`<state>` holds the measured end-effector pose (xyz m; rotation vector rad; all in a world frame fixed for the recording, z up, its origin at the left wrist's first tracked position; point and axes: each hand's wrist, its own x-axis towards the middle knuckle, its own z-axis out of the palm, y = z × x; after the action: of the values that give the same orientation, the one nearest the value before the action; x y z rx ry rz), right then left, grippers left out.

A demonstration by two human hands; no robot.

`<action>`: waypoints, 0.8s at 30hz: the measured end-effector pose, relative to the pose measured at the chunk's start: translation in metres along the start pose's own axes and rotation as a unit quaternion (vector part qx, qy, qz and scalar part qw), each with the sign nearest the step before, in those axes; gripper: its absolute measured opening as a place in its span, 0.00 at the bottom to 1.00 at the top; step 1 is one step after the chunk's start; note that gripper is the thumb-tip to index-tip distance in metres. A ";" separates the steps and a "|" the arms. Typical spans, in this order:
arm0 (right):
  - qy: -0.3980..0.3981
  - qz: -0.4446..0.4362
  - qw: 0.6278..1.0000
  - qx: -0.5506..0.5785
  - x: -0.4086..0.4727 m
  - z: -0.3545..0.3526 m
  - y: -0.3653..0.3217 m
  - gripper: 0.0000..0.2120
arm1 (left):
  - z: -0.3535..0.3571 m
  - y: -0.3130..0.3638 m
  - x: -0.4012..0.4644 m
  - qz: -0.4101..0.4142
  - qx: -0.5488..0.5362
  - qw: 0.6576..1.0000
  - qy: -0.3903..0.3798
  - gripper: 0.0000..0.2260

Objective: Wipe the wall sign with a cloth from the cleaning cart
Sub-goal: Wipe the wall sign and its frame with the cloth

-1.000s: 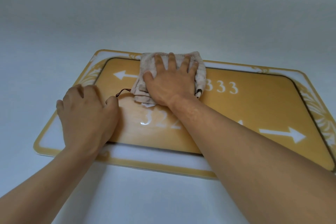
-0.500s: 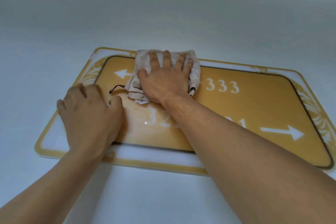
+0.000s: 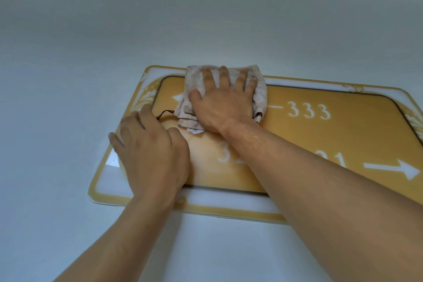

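1. One wall sign (image 3: 320,135) was in view: a gold panel with white numbers and arrows inside a white and gold border, mounted flat on a pale wall (image 3: 114,41).
2. One cloth (image 3: 196,78), a folded off-white rag with grey smudges, lay against the sign's upper left part, its top edge overlapping the border.
3. Two bare hands were at work. The right hand (image 3: 223,103) lay flat on the cloth, its fingers (image 3: 224,75) straight and spread, pressing the rag to the panel without curling round it.
4. The left hand (image 3: 151,155) rested on the sign's lower left area, just beside the cloth; its fingers lay loosely bent on the surface and held nothing.
5. A thin dark thread (image 3: 163,113) trailed from the cloth's left edge toward the left hand.
6. Two white arrows showed: one pointing right (image 3: 393,168) at the lower right, and one at the upper left (image 3: 178,98) mostly covered by the cloth.
7. The right forearm crossed the lower row of numbers, so only "3" and "21" could be read there; "333" above was plain.
8. The sign's right edge was cut off by the frame.
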<state>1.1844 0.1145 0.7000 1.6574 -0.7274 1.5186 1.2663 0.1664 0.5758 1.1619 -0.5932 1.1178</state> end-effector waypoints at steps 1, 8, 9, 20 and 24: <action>-0.002 0.002 1.000 0.001 0.000 -0.001 -0.002 0.34 | 0.000 0.000 0.001 -0.005 -0.010 1.000 0.003 0.24; -0.009 0.004 1.000 0.010 0.002 0.001 -0.023 0.34 | 0.000 0.000 -0.002 -0.012 -0.082 0.996 0.017 0.27; -0.009 0.002 1.000 0.009 0.003 0.002 -0.026 0.34 | 0.000 0.001 -0.003 -0.011 -0.084 0.996 0.018 0.26; 0.003 -0.013 1.000 0.011 0.007 0.001 -0.044 0.34 | -0.001 -0.002 -0.001 -0.009 -0.037 0.999 0.027 0.30; 0.005 -0.016 1.000 0.019 0.008 -0.002 -0.043 0.34 | -0.001 0.000 0.000 -0.005 -0.032 0.999 0.032 0.30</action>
<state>1.2199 0.1401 0.7010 1.6806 -0.6688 1.5247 1.2663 0.1676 0.5750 1.0693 -0.5686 1.1160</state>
